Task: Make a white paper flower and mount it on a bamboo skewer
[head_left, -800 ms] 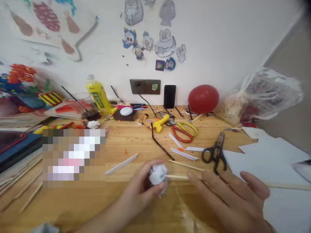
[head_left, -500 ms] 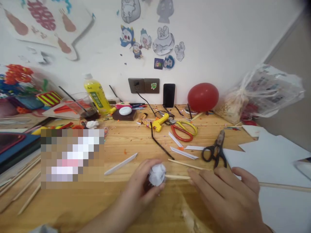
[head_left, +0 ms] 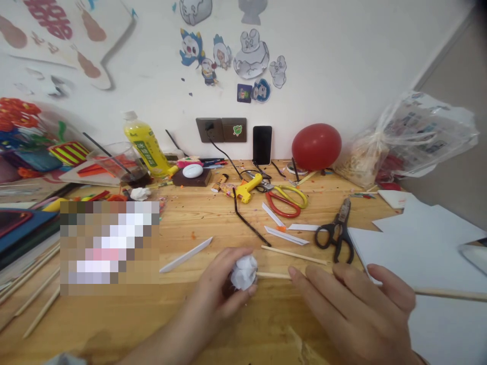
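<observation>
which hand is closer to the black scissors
Right. The right hand lies just on the near side of the black scissors, fingertips close to their handles; the left hand is farther off to their left, closed round a paper ball.

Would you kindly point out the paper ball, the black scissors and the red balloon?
paper ball [head_left: 243, 271], head view, its white front.
black scissors [head_left: 338, 228], head view, near the pivot.
red balloon [head_left: 316, 147], head view, its middle.

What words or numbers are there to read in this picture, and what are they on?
Red paper cut-out on the wall: looks like part of "囍", cut off at the top.
Yellow bottle label: white writing, too blurred to read.
Plastic bag: print too blurred to read.
Paper ball in the left hand: no writing shows.
</observation>
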A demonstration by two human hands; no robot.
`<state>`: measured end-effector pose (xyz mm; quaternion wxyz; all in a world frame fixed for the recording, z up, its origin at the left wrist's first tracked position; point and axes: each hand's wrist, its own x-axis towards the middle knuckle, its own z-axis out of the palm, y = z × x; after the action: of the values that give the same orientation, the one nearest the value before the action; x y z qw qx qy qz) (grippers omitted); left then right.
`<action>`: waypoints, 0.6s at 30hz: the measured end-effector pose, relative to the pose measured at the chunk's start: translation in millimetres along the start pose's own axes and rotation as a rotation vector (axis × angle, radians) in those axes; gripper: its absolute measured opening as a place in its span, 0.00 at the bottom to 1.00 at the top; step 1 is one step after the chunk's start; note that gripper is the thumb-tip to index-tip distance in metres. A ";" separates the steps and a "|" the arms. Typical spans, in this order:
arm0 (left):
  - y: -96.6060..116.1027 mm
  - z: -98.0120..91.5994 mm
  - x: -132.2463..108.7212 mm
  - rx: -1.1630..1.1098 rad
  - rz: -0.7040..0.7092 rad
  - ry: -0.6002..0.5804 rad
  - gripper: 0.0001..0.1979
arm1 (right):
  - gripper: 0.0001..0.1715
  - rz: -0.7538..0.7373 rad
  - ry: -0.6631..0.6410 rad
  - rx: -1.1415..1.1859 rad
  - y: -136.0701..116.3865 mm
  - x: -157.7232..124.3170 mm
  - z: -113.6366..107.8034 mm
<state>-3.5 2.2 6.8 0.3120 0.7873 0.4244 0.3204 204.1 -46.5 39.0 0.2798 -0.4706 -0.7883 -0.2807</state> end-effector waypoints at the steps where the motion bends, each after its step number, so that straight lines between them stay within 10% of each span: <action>1: 0.1 0.0 -0.4 0.006 0.008 0.001 0.18 | 0.18 -0.003 0.007 -0.006 0.0 0.2 -0.1; 18: -2.7 1.6 -1.4 0.109 0.032 -0.031 0.20 | 0.19 0.058 -0.006 -0.016 -4.7 4.3 8.1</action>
<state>-4.1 1.8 3.4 0.2701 0.8148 0.4236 0.2894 196.7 -40.1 35.6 0.2816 -0.4963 -0.7729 -0.2776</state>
